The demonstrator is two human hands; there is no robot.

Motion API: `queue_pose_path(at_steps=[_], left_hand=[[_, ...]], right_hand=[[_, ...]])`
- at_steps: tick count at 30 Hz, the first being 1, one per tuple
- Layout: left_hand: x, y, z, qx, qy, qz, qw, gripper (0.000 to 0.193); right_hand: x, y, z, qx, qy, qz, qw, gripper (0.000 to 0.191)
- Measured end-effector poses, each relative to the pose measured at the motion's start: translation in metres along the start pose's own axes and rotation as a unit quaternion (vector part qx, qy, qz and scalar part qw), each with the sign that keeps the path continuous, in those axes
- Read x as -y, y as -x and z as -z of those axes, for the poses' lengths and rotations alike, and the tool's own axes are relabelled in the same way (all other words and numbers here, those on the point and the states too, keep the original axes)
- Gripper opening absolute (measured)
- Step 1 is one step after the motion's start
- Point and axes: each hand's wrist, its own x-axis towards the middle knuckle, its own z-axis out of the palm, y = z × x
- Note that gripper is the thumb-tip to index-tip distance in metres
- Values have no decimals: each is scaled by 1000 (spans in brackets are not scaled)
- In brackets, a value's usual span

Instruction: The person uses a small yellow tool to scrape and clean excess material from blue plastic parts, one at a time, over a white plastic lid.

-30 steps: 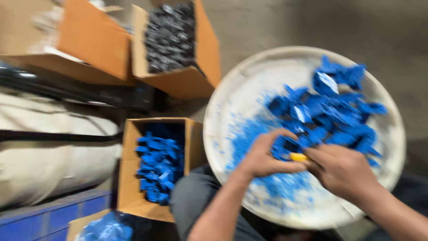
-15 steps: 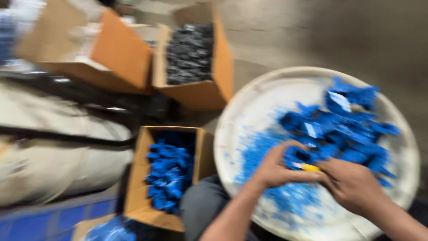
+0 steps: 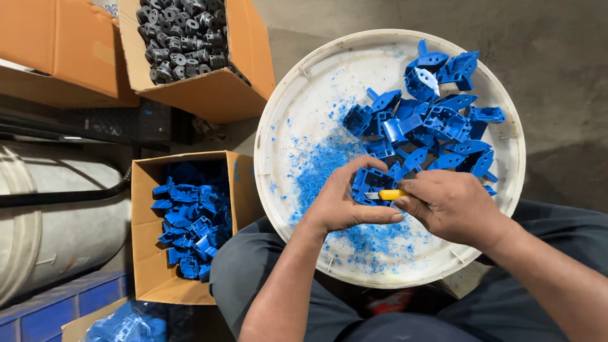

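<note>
My left hand [image 3: 345,204] grips a blue plastic part [image 3: 370,183] over a round white tray [image 3: 297,107] on my lap. My right hand [image 3: 453,204] holds a small yellow-handled knife [image 3: 391,194] against that part. A pile of several more blue plastic parts [image 3: 430,120] lies on the tray's far right side. Blue shavings [image 3: 323,168] are scattered over the middle and near side of the tray.
A cardboard box [image 3: 142,234] with several blue parts stands on the floor left of my knee. Beyond it another box [image 3: 215,95] holds dark grey round parts. An orange box [image 3: 57,44] is at top left, a pale cylinder [image 3: 57,228] at left, and a bag of blue parts [image 3: 126,326] at the bottom.
The view has shifted and steadied from blur. Both hands stay together on the same blue part with the knife.
</note>
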Motion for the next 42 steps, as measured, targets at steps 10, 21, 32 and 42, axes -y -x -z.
queue_pose_path(at_steps=[10, 21, 32, 42], left_hand=[[8, 1, -4, -11, 41, 57, 997, 60], [16, -1, -20, -64, 105, 30, 992, 57], [24, 1, -36, -146, 83, 16, 986, 58], [21, 1, -42, -191, -6, -21, 981, 58]], right_hand=[[1, 4, -3, -4, 16, -13, 1000, 27], [-1, 6, -8, -10, 29, -44, 999, 23], [-3, 6, -11, 2, 7, -93, 996, 23], [-9, 3, -14, 46, -25, -146, 988, 29]])
